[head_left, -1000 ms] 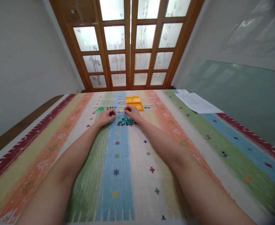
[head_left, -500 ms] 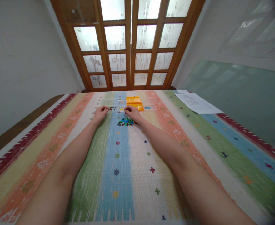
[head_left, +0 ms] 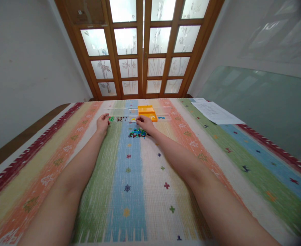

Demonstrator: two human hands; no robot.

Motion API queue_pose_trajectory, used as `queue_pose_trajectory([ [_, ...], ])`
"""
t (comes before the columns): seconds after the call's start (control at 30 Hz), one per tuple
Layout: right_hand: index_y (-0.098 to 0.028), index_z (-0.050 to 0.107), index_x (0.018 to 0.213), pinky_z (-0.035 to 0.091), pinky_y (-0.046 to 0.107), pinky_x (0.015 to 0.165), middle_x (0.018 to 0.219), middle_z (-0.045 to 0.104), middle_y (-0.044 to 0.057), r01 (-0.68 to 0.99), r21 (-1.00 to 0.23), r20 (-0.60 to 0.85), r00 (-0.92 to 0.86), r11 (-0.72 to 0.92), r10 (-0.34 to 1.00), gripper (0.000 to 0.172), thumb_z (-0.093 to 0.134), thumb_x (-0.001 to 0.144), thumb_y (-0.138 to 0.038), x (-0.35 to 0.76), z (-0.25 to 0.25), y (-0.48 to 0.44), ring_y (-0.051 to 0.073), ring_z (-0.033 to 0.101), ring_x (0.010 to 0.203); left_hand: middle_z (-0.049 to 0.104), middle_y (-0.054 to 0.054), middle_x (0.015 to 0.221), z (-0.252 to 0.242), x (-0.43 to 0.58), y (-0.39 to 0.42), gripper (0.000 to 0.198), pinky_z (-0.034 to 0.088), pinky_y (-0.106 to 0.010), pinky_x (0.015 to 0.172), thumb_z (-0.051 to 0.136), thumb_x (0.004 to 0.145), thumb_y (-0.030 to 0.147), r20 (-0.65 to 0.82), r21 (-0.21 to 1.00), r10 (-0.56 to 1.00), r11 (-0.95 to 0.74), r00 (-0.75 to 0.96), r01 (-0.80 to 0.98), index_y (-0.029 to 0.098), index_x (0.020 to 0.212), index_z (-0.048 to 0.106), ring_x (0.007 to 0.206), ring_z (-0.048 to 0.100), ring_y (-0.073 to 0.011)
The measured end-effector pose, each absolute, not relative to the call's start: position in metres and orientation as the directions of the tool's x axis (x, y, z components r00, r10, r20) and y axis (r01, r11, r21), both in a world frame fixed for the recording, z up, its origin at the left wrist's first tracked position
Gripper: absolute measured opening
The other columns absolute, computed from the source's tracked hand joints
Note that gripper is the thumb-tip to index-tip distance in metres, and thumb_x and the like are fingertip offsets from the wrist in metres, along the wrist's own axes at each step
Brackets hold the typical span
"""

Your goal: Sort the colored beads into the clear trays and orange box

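Note:
My left hand (head_left: 103, 123) is at the left end of a row of clear plastic containers (head_left: 168, 117), its fingers pinched beside some small green pieces (head_left: 111, 119). Whatever sits between those fingertips is too small to make out. Dark red pieces (head_left: 119, 119) lie just to the right of the green ones. My right hand (head_left: 145, 123) is closed in a pinch close to a few yellow pieces (head_left: 133, 120); what it holds, if anything, is hidden. Below it lies a mixed pile of tiny green, blue and dark red pieces (head_left: 137, 133) on the cloth.
An open orange case (head_left: 145, 109) with white pieces (head_left: 152, 117) stands behind my right hand. Blue pieces (head_left: 161, 118) lie to its right. White printed paper (head_left: 217, 112) rests at the table's far right. A striped tablecloth (head_left: 130, 201) covers the table.
My left hand has moved left, from beside the dark red pieces to beside the green ones, which now show. My right hand has stayed in place.

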State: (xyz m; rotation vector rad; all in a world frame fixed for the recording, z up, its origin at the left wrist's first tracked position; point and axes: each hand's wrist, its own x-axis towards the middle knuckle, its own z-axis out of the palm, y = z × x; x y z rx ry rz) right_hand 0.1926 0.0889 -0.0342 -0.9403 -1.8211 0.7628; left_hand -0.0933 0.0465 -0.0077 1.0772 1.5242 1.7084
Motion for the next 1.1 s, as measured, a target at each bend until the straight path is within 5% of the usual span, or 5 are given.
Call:
queue_pose_trajectory([
  [0.2, -0.022, 0.07, 0.09, 0.048, 0.029, 0.076, 0.086, 0.071, 0.0, 0.301, -0.811, 0.426, -0.283, 0.501, 0.859, 0.012, 0.061, 0.083, -0.024, 0.193, -0.032, 0.087, 0.017, 0.063, 0.078, 0.072, -0.01, 0.116, -0.007, -0.093, 0.044, 0.057, 0.044, -0.021, 0.056, 0.059, 0.077, 0.016, 0.191, 0.982, 0.846, -0.158, -0.497, 0.108, 0.017, 0.134, 0.063, 0.056, 0.053, -0.0064],
  [0.37, -0.021, 0.07, 0.089, 0.048, 0.029, 0.075, 0.085, 0.071, 0.0, 0.287, -0.813, 0.434, -0.282, 0.507, 0.856, 0.012, 0.061, 0.083, -0.025, 0.193, -0.031, 0.087, 0.017, 0.063, 0.079, 0.075, -0.009, 0.102, -0.011, -0.086, 0.049, 0.036, 0.047, -0.024, 0.062, 0.06, 0.081, 0.021, 0.26, 0.946, 0.883, -0.152, -0.392, 0.286, 0.014, 0.114, 0.072, 0.063, 0.057, -0.0116],
  [0.6, -0.022, 0.07, 0.089, 0.048, 0.029, 0.077, 0.086, 0.072, 0.0, 0.287, -0.819, 0.429, -0.269, 0.497, 0.862, 0.01, 0.062, 0.083, -0.025, 0.194, -0.026, 0.083, 0.017, 0.064, 0.082, 0.075, -0.005, 0.088, -0.005, -0.056, 0.031, 0.023, 0.05, -0.031, 0.075, 0.066, 0.084, 0.033, 0.305, 0.73, 0.935, -0.351, 0.18, 0.586, 0.018, 0.097, 0.078, 0.076, 0.063, -0.0187],
  [0.77, -0.021, 0.069, 0.088, 0.048, 0.029, 0.076, 0.083, 0.07, 0.0, 0.291, -0.827, 0.414, -0.264, 0.481, 0.872, 0.01, 0.062, 0.083, -0.025, 0.194, -0.023, 0.081, 0.017, 0.064, 0.08, 0.075, -0.005, 0.091, 0.012, -0.037, 0.01, 0.022, 0.05, -0.029, 0.078, 0.069, 0.085, 0.036, 0.155, 0.699, 0.817, -0.488, 0.555, 0.523, 0.017, 0.094, 0.077, 0.083, 0.066, -0.0185],
  [1.1, -0.021, 0.069, 0.088, 0.048, 0.029, 0.077, 0.083, 0.07, 0.0, 0.296, -0.824, 0.413, -0.27, 0.483, 0.87, 0.01, 0.061, 0.082, -0.025, 0.193, -0.021, 0.079, 0.017, 0.063, 0.08, 0.073, -0.005, 0.083, 0.019, -0.031, 0.005, 0.017, 0.05, -0.031, 0.073, 0.077, 0.078, 0.034, 0.14, 0.756, 0.794, -0.472, 0.592, 0.454, 0.019, 0.086, 0.077, 0.076, 0.064, -0.0196],
])
